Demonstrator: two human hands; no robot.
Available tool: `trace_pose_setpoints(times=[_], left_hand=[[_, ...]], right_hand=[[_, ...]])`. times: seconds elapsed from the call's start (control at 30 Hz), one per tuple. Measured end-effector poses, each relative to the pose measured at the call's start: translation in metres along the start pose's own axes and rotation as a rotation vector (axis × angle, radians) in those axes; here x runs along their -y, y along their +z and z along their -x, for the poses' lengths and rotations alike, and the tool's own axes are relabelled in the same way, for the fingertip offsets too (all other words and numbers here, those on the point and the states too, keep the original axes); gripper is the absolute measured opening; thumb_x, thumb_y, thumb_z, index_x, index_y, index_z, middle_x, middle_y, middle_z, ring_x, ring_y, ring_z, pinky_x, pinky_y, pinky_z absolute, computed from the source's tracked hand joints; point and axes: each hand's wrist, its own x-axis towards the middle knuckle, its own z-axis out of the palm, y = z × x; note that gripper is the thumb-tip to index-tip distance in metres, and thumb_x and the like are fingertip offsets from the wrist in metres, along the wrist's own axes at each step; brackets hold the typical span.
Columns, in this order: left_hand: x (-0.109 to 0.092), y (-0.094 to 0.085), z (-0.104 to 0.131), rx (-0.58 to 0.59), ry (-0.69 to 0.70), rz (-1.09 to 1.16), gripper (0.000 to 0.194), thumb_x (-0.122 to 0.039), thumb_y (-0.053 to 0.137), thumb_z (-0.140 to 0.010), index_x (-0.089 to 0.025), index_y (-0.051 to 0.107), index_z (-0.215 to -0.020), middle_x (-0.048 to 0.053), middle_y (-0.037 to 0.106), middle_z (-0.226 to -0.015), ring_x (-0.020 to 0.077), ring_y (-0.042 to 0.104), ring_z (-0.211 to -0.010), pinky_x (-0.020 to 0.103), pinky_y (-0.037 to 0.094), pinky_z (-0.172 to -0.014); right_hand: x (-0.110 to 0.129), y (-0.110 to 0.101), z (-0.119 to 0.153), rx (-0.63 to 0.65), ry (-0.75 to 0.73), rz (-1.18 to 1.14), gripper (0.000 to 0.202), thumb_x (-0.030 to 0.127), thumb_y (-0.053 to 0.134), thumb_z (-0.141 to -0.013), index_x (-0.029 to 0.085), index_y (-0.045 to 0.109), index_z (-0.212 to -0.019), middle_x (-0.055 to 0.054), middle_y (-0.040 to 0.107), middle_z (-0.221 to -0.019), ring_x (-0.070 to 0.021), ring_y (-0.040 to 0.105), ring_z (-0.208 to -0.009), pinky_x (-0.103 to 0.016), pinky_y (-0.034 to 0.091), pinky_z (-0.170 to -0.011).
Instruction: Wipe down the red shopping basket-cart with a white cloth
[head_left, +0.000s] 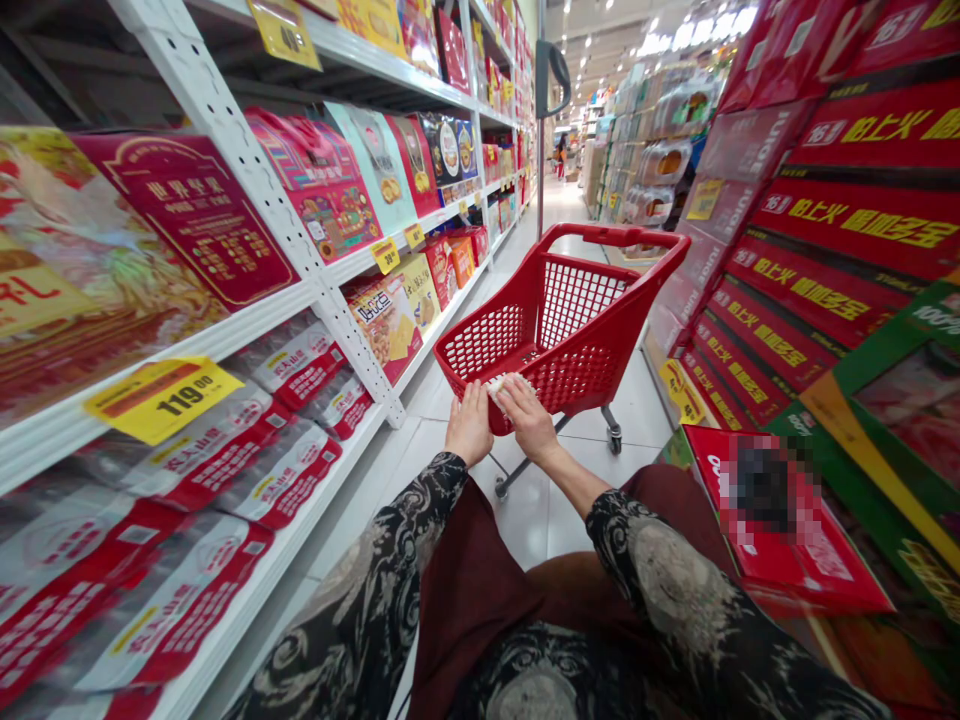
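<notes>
Our left hand (pixel 470 424) and right hand (pixel 528 418) sit side by side, fingers fairly straight, at a whitish piece (pixel 496 383) on the near end of the red cart (pixel 637 310), mid-frame; whether they pinch it, we cannot tell. It looks light and soft; the cart's stiff rim offers firmer hold, though its wheels (pixel 615 438) may roll.

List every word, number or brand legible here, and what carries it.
"119 00": large yellow price tag
"怕上火": stacked red cases
"16": the same cases
"100%": green carton
Too small or blurred to read surely: smaller shelf tags, bottle packs, maroon box, distant packaging.
</notes>
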Motion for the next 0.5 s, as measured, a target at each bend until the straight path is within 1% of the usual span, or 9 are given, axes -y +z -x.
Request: trace_pose_setpoints(times=[0.07, 0.2, 0.3, 0.33, 0.4, 0.5], left_hand=[[-0.002, 0.0, 0.0, 0.002, 0.018, 0.006, 0.079, -0.011, 0.05, -0.069, -0.005, 0.019, -0.142, 0.018, 0.018, -0.153, 0.0258, 0.015, -0.142, 0.047, 0.02, -0.114], [-0.008, -0.002, 0.001, 0.006, 0.043, 0.009, 0.079, -0.011, 0.048, -0.068, -0.004, 0.021, -0.142, 0.016, 0.019, -0.153, 0.0254, 0.016, -0.142, 0.047, 0.019, -0.114], [-0.01, -0.004, 0.002, 0.008, 0.076, -0.007, 0.078, -0.009, 0.046, -0.068, -0.003, 0.02, -0.142, 0.016, 0.02, -0.153, 0.025, 0.016, -0.142, 0.047, 0.019, -0.114], [-0.01, -0.005, 0.002, 0.008, 0.087, -0.013, 0.078, -0.009, 0.046, -0.068, -0.003, 0.021, -0.142, 0.016, 0.02, -0.152, 0.0249, 0.016, -0.142, 0.047, 0.019, -0.114], [-0.009, -0.006, 0.002, 0.008, 0.11, -0.017, 0.077, -0.009, 0.045, -0.069, -0.003, 0.022, -0.142, 0.016, 0.023, -0.152, 0.0245, 0.018, -0.141, 0.047, 0.019, -0.114], [-0.009, -0.007, 0.0, -0.005, 0.121, -0.01, 0.075, -0.01, 0.046, -0.07, -0.005, 0.024, -0.141, 0.016, 0.024, -0.151, 0.0242, 0.02, -0.141, 0.048, 0.018, -0.114]], right_hand=[[-0.001, 0.0, 0.011, 0.01, -0.001, 0.003, 0.038, 0.005, 0.041, -0.089, 0.017, 0.059, -0.121, -0.01, 0.05, -0.136, -0.0185, 0.03, -0.137, -0.041, 0.035, -0.111], [-0.002, -0.001, 0.034, 0.105, -0.011, 0.03, 0.038, 0.004, 0.044, -0.087, 0.016, 0.061, -0.118, -0.011, 0.055, -0.132, -0.0208, 0.037, -0.134, -0.043, 0.039, -0.108], [-0.004, -0.007, 0.041, 0.148, -0.003, 0.034, 0.04, 0.003, 0.043, -0.085, 0.016, 0.061, -0.118, -0.013, 0.057, -0.129, -0.022, 0.041, -0.131, -0.045, 0.041, -0.106], [-0.005, -0.011, 0.039, 0.138, 0.005, 0.029, 0.041, 0.003, 0.042, -0.085, 0.017, 0.061, -0.119, -0.012, 0.057, -0.129, -0.0218, 0.041, -0.131, -0.045, 0.041, -0.106], [-0.009, -0.023, 0.026, 0.066, 0.04, 0.022, 0.042, 0.005, 0.04, -0.086, 0.017, 0.058, -0.122, -0.011, 0.056, -0.131, -0.0212, 0.039, -0.132, -0.045, 0.039, -0.107], [-0.018, -0.039, -0.009, -0.072, 0.123, 0.031, 0.042, 0.009, 0.04, -0.088, 0.016, 0.055, -0.126, -0.011, 0.05, -0.136, -0.0207, 0.033, -0.135, -0.045, 0.034, -0.111]])
